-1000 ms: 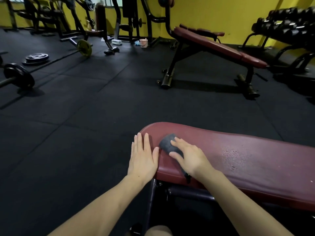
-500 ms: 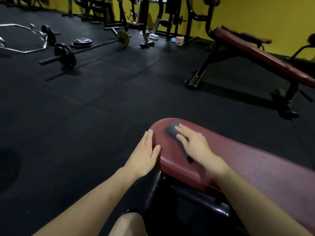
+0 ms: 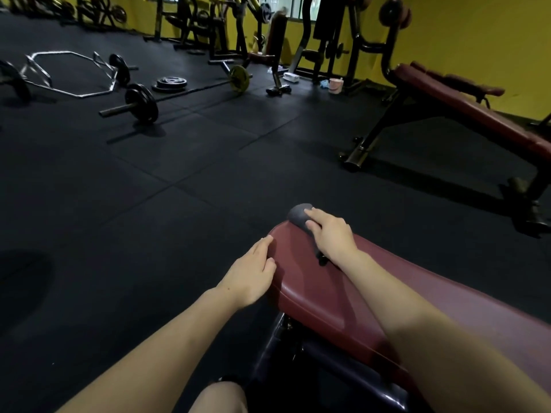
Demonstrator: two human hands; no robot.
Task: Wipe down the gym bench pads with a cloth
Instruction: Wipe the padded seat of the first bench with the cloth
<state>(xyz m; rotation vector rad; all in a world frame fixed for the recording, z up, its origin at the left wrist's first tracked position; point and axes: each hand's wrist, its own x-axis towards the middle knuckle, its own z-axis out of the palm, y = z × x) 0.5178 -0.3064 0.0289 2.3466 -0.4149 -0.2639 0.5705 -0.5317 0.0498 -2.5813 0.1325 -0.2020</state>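
The black rubber floor (image 3: 179, 204) spreads around me, with a barbell (image 3: 185, 93) and an incline bench (image 3: 465, 114) farther off. My maroon bench pad (image 3: 343, 293) runs from lower right to its rounded end ahead. My left hand (image 3: 250, 275) rests against that end's side, fingers (image 3: 264, 242) straight and relaxed. My right hand (image 3: 331, 234) presses the dark cloth (image 3: 298, 214) onto the pad's far end, fingers flat on it.

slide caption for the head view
Right hand presses a dark cloth onto the red bench pad; left hand steadies its edge.
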